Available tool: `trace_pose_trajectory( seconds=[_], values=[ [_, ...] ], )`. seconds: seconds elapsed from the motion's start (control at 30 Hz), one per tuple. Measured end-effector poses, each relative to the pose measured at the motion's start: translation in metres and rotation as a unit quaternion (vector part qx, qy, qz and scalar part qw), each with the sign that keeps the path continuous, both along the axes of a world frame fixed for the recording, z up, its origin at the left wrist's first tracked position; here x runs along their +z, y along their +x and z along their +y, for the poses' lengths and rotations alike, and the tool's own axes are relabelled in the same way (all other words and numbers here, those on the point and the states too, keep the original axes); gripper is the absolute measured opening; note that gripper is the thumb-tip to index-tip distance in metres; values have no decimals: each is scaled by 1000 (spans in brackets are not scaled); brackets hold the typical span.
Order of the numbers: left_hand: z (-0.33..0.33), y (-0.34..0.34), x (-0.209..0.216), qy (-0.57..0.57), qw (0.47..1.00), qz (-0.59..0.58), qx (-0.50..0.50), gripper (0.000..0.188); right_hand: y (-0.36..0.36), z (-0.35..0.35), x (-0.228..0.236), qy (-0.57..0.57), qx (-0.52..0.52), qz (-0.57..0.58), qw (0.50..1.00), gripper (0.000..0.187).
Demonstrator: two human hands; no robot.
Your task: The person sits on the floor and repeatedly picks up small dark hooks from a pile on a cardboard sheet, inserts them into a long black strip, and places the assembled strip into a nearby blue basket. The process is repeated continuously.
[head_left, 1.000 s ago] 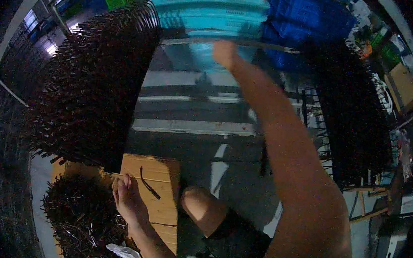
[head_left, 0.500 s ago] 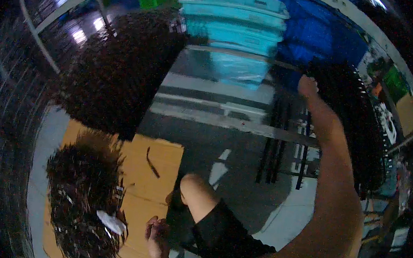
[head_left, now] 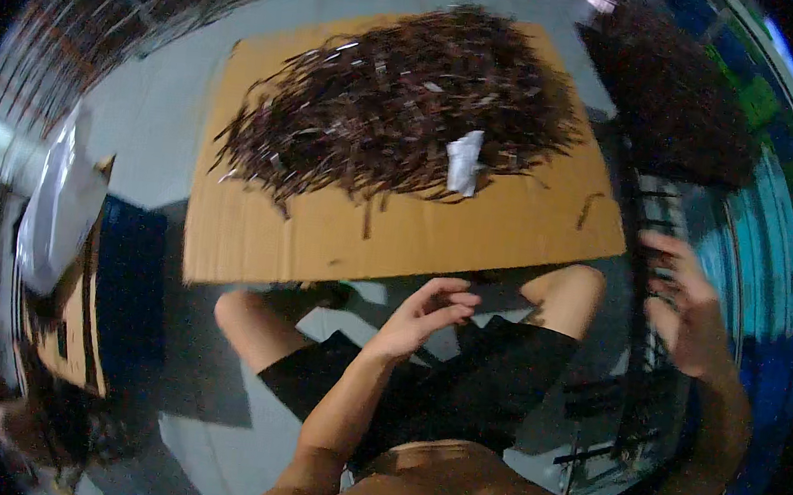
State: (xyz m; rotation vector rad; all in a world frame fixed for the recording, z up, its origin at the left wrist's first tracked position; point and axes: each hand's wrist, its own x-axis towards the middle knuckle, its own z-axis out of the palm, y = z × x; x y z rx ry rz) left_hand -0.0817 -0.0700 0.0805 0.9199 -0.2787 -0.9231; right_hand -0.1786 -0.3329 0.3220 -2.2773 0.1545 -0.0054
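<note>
My left hand (head_left: 428,319) is above my lap, just short of the cardboard's near edge. Its fingers are loosely bent and apart, and nothing shows in them. To the right of my right knee, my right hand (head_left: 682,308) is raised with fingers spread, somewhat blurred, holding nothing visible. It is nearest to a dark rack or frame (head_left: 653,210). In front of me a large heap of thin dark brown strips (head_left: 401,105) covers the far part of a flat cardboard sheet (head_left: 473,241). A crumpled white piece (head_left: 464,163) rests on the heap's near side. One loose strip (head_left: 589,211) lies apart from the heap.
Another dark pile (head_left: 669,92) stands at the far right, with teal crates (head_left: 731,246) nearer. On the left is a cardboard box (head_left: 88,332) with a white plastic bag (head_left: 56,215) on top and a dark blue side. Racks of strips (head_left: 75,16) line the far left.
The view has swung left, so the cardboard and heap now sit in front. My right arm has come back from its far reach to beside my knee. My left hand now has its fingers apart.
</note>
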Motion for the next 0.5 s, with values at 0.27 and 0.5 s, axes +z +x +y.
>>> trace_pose_trajectory(
  seconds=[0.27,0.5],
  values=[
    [87,15,-34,101,880,100,452,51,192,155,-178,-30,505,154,849,54],
    [151,49,-35,175,761,63,621,54,245,231,-265,25,579,121,806,53]
  ],
)
